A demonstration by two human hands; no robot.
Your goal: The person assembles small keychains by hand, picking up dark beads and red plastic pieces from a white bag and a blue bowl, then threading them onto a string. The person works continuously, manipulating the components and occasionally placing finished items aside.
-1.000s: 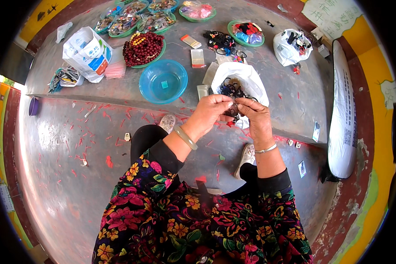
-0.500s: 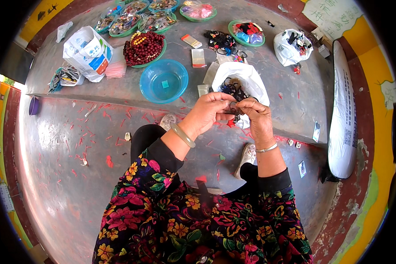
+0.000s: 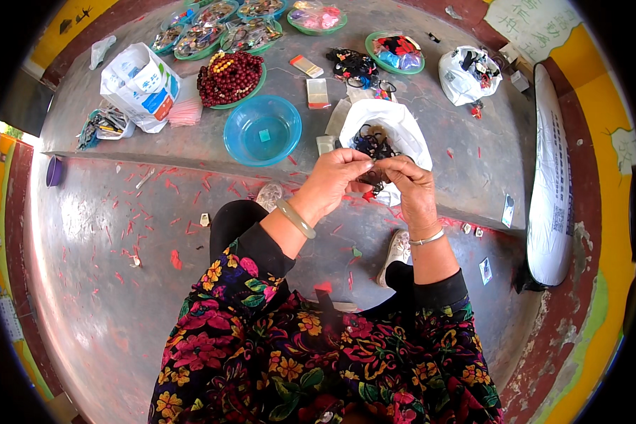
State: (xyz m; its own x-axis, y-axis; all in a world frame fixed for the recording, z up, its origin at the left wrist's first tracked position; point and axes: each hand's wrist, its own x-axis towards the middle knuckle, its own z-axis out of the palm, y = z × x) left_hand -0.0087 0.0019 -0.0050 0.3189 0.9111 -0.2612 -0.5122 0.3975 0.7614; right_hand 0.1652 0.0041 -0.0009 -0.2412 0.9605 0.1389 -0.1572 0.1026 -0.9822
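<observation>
While our left hand (image 3: pixel 336 177) and right hand (image 3: pixel 415 189) pinch a small piece (image 3: pixel 374 163), mostly hidden, at the bag's (image 3: pixel 410 128) near side, we should keep both fingertip grips close and steady.

From view centre, a blue basin (image 3: pixel 250 145) stood at 11 o'clock; beyond it, dark-red beads (image 3: pixel 226 83) lay in a green bowl (image 3: pixel 259 90). A green dish (image 3: pixel 397 71) sat at 1 o'clock, a long white package (image 3: pixel 550 184) at 3, a purple container (image 3: pixel 54 172) at 9.
</observation>
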